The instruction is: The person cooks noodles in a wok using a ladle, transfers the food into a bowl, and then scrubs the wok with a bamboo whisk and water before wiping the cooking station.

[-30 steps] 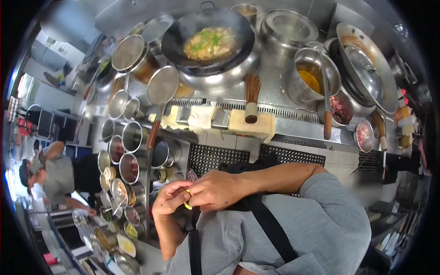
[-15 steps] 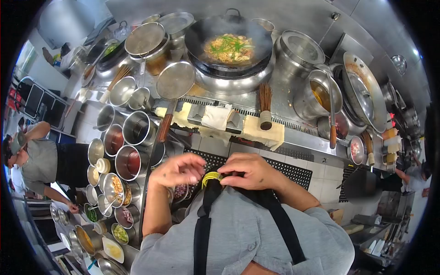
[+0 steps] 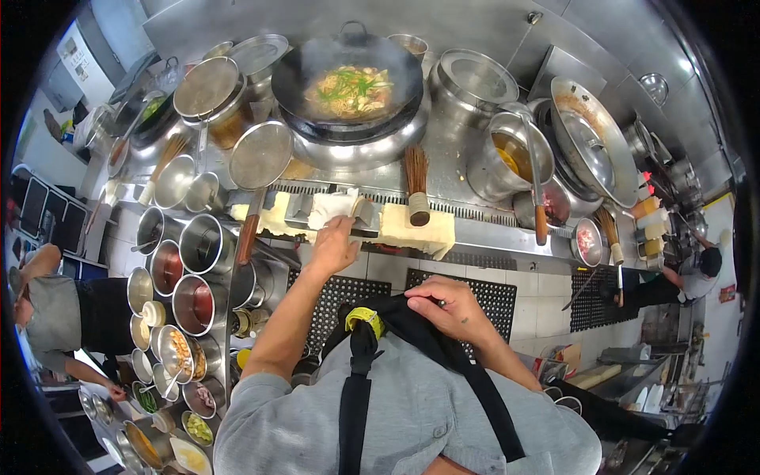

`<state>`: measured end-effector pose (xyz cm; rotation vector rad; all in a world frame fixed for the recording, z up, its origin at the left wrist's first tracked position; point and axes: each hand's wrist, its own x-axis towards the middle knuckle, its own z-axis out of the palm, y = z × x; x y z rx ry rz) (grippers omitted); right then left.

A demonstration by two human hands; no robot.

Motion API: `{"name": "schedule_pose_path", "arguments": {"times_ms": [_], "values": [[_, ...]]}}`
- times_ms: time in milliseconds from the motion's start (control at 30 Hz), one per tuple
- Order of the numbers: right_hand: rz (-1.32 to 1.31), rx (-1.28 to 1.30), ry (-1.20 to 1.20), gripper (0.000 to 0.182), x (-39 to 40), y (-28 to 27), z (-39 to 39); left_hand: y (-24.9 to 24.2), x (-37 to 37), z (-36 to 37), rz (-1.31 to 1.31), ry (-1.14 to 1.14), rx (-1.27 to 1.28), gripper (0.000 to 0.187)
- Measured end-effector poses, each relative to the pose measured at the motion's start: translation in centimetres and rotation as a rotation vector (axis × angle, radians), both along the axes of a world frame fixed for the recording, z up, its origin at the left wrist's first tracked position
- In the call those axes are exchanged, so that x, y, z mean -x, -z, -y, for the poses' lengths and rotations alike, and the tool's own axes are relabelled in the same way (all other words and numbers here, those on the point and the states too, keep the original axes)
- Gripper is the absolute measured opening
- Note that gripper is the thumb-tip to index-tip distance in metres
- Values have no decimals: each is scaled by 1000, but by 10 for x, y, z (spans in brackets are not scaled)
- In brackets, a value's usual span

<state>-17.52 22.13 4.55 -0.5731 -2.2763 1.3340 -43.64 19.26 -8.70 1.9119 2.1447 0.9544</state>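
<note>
My left hand [image 3: 334, 247] reaches forward to the stove's front edge, its bent fingers on the lower edge of a folded white cloth [image 3: 329, 207]. The cloth lies over a metal holder between two pale yellow cloths. Close to my waist, my right hand [image 3: 445, 305] pinches the black apron [image 3: 404, 310] between thumb and fingers. A yellow band [image 3: 364, 318] circles the knotted apron strap at my chest. Beyond the cloths, a steaming black wok [image 3: 289, 75] sits on the burner with noodles and green strips [image 3: 348, 91] in it.
A wooden-handled strainer [image 3: 261, 154] and a bamboo brush [image 3: 417, 186] lie along the stove edge. Several pots and bowls of ingredients [image 3: 194, 305] stand at my left. To the right are an oil pot [image 3: 507, 154] with a ladle and a large tilted wok [image 3: 578, 103]. Other people stand at both sides.
My left hand has left the yellow band and stretched forward to the white cloth. My right hand has shifted slightly and stays on the apron. The whole view has turned a little to the right.
</note>
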Motion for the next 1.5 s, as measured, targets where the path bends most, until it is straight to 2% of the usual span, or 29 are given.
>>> {"name": "schedule_pose_path", "arguments": {"times_ms": [33,133,233,300,400,467,533,600,633,667,700,733,800,833,867,933,1000,1033,1100,1133,1200,1267,1300,1333,1367,1400,1433,1467,1500], "values": [[-1,16,-15,15,-5,1,-2,-2,-5,-2,141,23,19,39],[-19,48,-134,14,-16,9,-12,-19,-21,7,212,-12,66,35],[41,64,-261,13,-17,6,-22,-36,-33,36,265,-166,-44,25],[37,51,-386,13,-14,-5,-29,-32,-34,63,179,-353,-199,15],[117,128,-561,12,-8,9,-40,-61,-44,144,143,-667,-259,10],[117,170,-728,13,3,17,-43,-84,-68,214,129,-1030,-224,15],[92,170,-844,12,18,38,-48,-108,-102,290,-35,-1436,-63,22],[86,173,-970,12,29,35,-38,-142,-145,364,-231,-1802,-89,20],[68,168,-1005,11,34,32,-34,-158,-166,405,-416,-1905,-86,19],[59,169,-1041,11,37,30,-28,-170,-187,458,-841,-1821,-129,24],[97,196,-1065,12,37,28,-20,-197,-209,494,-1042,-1900,-45,29],[145,218,-1080,12,37,26,-14,-234,-237,520,-1160,-2018,168,31],[103,172,-1115,13,41,26,-2,-276,-269,570,-1215,-2331,329,36],[111,138,-1185,13,42,22,4,-296,-283,583,-1272,-2339,439,39],[118,102,-1249,13,43,17,10,-305,-290,603,-1200,-2454,500,42],[106,85,-1251,13,43,5,22,-310,-297,637,-1191,-2465,504,46],[106,-14,-1310,14,46,3,25,-307,-293,656,-1065,-2585,680,49],[86,-53,-1305,15,48,9,23,-305,-287,680,-1058,-2572,650,49],[117,-62,-1238,16,45,9,17,-286,-285,721,-850,-2525,592,48],[146,-53,-1193,16,42,11,13,-285,-281,702,-813,-2526,595,48],[172,-67,-1170,17,41,35,-8,-314,-263,618,-915,-2694,396,43],[318,197,-1010,18,35,60,-26,-306,-246,566,-1124,-2604,43,39],[353,311,-967,20,32,63,-28,-285,-236,549,-1378,-2347,-101,39],[379,314,-974,20,28,65,-27,-264,-224,516,-1292,-2152,-340,39],[414,319,-949,20,27,65,-24,-243,-211,464,-1002,-2120,-472,40],[438,325,-905,20,28,65,-22,-195,-188,445,-804,-1950,-646,39],[420,364,-905,21,27,69,-17,-178,-182,384,-346,-1840,-747,39],[384,449,-921,23,28,74,-10,-128,-165,345,224,-1632,-1020,37],[429,564,-886,31,28,65,-1,-115,-162,292,672,-1517,-1035,34]]}}
